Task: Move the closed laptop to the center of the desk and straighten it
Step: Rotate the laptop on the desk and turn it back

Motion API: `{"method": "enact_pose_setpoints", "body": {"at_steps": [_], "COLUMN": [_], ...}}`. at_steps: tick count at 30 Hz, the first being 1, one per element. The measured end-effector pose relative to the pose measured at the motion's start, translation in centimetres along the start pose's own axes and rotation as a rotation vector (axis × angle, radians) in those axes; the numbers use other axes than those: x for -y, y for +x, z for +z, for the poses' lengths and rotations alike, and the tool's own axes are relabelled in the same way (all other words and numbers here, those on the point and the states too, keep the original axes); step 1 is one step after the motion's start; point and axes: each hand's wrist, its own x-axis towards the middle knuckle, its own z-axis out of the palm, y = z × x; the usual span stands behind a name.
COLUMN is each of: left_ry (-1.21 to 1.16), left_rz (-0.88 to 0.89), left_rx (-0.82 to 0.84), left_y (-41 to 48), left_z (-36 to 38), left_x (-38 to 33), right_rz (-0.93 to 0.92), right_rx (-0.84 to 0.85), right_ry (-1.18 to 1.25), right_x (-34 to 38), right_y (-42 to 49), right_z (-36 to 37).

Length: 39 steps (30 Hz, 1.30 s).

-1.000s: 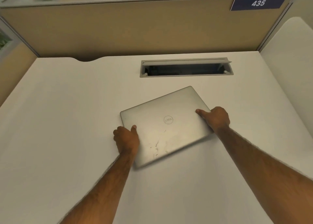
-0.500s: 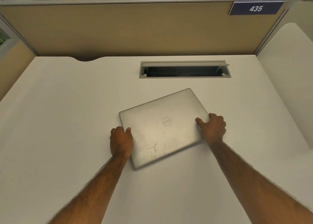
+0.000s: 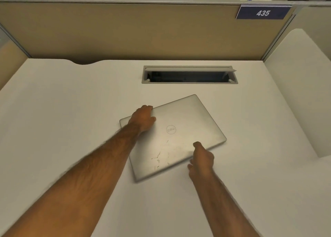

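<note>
A closed silver laptop [image 3: 180,129] with a round logo lies flat near the middle of the white desk [image 3: 62,120], turned at an angle with its right corner nearer the partition. My left hand [image 3: 144,118] reaches across the lid and grips the far edge near the left corner. My right hand [image 3: 201,159] holds the near long edge toward the right, thumb resting on the lid and fingers at the rim. Scratch marks show on the lid's near part.
A grey cable tray slot [image 3: 189,74] with its flap raised sits in the desk just beyond the laptop. A tan cubicle partition [image 3: 134,32] with a blue 435 sign [image 3: 263,13] closes the back. A white side panel [image 3: 302,86] stands at the right.
My left hand has moved from the laptop's left edge to its far edge. My right hand has shifted from the right edge to the near edge. The laptop stays angled.
</note>
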Motion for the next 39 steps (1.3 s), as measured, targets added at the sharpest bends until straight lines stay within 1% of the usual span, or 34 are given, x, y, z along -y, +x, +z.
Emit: {"method": "enact_pose_setpoints", "body": {"at_steps": [2, 7, 13, 18, 23, 31, 39], "left_ry": [-0.011, -0.037, -0.199, -0.263, -0.357, -0.469, -0.597], "left_rz": [0.006, 0.045, -0.070, -0.103, -0.123, -0.158, -0.202], "left_rx": [0.028, 0.031, 0.029, 0.023, 0.008, -0.054, -0.148], "left_y": [0.7, 1.8, 3.1, 3.6, 2.9, 1.1, -1.6], "left_z": [-0.1, -0.1, -0.2, -0.2, -0.4, -1.1, -1.1], "left_x": [-0.4, -1.4, -2.4, -2.1, -0.8, 0.6, 1.4], "right_rz": [0.031, 0.058, 0.092, 0.100, 0.063, -0.019, -0.166], "right_rx": [0.045, 0.053, 0.019, 0.004, 0.000, -0.001, 0.013], "right_ry": [0.060, 0.058, 0.121, 0.141, 0.119, 0.003, -0.147], "right_x": [-0.3, -0.9, -1.4, -1.4, -1.2, -0.2, 2.3], "right_y": [-0.7, -1.3, -1.2, -0.7, -0.3, 1.4, 4.4], "right_z": [0.3, 0.7, 1.4, 1.6, 1.5, 1.9, 2.3]}}
